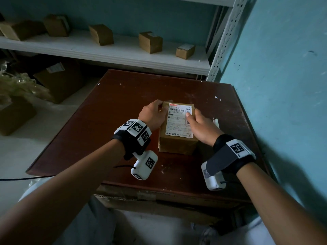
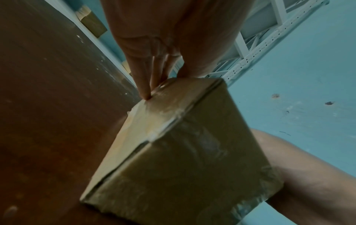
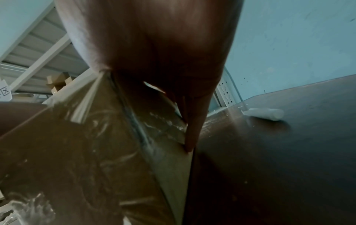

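A brown cardboard box [image 1: 177,142] wrapped in clear tape stands on a dark brown table [image 1: 106,121], with a white shipping label [image 1: 178,121] on its top. My left hand [image 1: 158,109] grips the box's far left top corner; in the left wrist view its fingers [image 2: 142,68] run down the taped side of the box [image 2: 183,152] and the thumb sits on the top edge. My right hand [image 1: 193,116] holds the right side, thumb on the label. In the right wrist view its fingers [image 3: 192,129] lie down the box's side [image 3: 96,152].
A small white tube [image 1: 216,122] lies on the table just right of the box, also seen as the tube [image 3: 265,114]. Behind the table a white metal shelf [image 1: 123,52] carries several small cartons. Larger cartons [image 1: 58,78] sit on the floor at left. A blue wall [image 1: 283,85] borders the right.
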The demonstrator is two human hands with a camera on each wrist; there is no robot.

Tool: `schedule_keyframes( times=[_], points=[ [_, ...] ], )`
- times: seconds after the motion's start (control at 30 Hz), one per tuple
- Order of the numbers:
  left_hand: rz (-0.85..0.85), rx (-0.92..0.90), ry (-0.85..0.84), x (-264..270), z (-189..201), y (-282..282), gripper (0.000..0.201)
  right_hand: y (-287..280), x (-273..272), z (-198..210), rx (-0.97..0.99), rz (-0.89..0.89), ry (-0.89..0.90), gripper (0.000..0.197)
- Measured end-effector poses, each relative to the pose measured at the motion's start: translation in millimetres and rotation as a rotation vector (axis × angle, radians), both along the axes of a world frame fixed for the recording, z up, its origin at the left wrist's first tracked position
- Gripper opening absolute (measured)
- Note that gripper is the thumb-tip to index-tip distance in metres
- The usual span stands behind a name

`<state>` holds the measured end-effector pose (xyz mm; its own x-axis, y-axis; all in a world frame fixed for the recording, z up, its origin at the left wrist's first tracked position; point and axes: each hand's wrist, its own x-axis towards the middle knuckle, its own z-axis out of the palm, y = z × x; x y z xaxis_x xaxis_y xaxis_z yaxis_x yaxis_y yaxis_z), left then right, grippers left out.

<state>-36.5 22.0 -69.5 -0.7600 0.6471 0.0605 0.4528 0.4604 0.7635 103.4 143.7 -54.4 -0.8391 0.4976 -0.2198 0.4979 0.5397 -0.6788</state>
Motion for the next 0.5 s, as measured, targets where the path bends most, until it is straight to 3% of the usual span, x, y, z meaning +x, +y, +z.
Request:
schedule_keyframes(
  times=[0.5],
  points=[
    [-0.006,-0.029,0.010,2.6,2.4,0.9,0.034,3.7,-0.2,-4.7,0.022,-0.006,0.012,0.048]
  ],
)
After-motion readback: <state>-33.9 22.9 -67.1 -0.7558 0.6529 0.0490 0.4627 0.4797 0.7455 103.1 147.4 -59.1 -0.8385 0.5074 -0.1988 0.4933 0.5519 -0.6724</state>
